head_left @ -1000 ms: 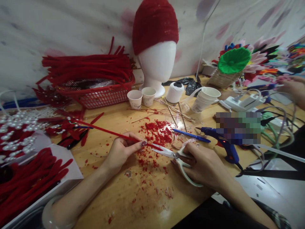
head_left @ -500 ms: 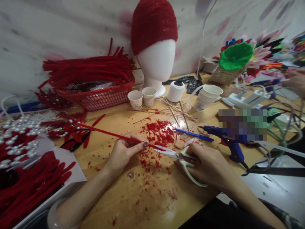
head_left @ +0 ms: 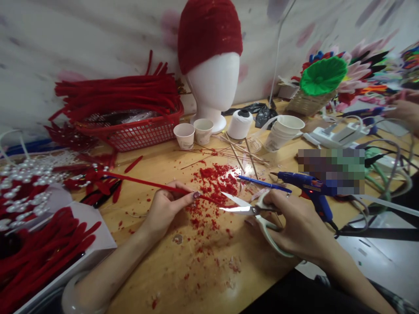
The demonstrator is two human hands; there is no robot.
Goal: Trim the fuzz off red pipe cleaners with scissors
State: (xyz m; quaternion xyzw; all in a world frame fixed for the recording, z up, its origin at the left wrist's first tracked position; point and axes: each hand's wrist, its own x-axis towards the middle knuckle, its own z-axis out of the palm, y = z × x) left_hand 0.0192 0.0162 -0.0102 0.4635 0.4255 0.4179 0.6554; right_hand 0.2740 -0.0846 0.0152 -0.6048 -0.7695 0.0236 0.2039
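My left hand [head_left: 170,205] pinches a long, thin red fuzzy strip [head_left: 140,180] between thumb and fingers. One end of the strip extends left toward the beads, and a short end sticks out to the right of my fingertips. My right hand [head_left: 291,222] holds scissors [head_left: 240,207] with pale green handles. Their blades are parted and point left around the strip's right tip; whether they touch it I cannot tell. Red fuzz clippings [head_left: 219,179] lie on the wooden table beneath and behind my hands.
A red basket [head_left: 144,134] of fuzzy strips, a white mannequin head [head_left: 216,83], paper cups [head_left: 185,136] and a thread spool [head_left: 240,124] stand behind. A blue glue gun [head_left: 314,192] and pen [head_left: 265,184] lie right. A white box [head_left: 98,235] sits left. Another person's hand [head_left: 404,107] shows far right.
My right hand has moved slightly right, and the scissor blades have opened wider. The red strip stays in my left hand. The other person's hand at far right has shifted.
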